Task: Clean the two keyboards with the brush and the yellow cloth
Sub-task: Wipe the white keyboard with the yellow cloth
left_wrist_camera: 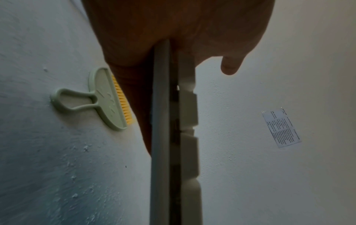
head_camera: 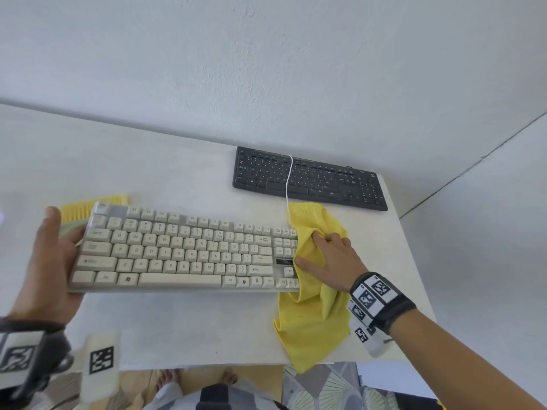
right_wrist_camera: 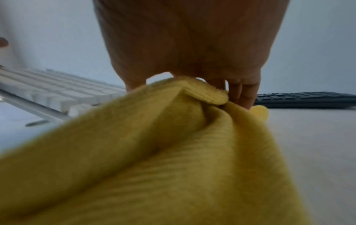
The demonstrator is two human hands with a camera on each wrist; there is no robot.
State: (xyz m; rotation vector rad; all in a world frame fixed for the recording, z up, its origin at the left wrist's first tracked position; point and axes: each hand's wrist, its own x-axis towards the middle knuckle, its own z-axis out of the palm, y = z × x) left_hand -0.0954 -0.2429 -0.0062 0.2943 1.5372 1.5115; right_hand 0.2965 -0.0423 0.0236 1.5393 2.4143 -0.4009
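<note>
A cream keyboard (head_camera: 183,250) is tilted up off the white table, and my left hand (head_camera: 56,255) grips its left end (left_wrist_camera: 173,137). My right hand (head_camera: 328,255) holds the bunched yellow cloth (head_camera: 316,291) against the keyboard's right end; the cloth (right_wrist_camera: 154,152) covers the number pad. The black keyboard (head_camera: 310,179) lies flat at the back right, with the cream keyboard's white cable (head_camera: 288,184) across it. The green brush (left_wrist_camera: 104,99) with yellow bristles (head_camera: 85,207) lies on the table behind the cream keyboard's left end.
The white table (head_camera: 177,327) ends close to my body at the front and just right of the black keyboard. A wall stands right behind the table. A white tagged block (head_camera: 100,362) sits at the front left edge.
</note>
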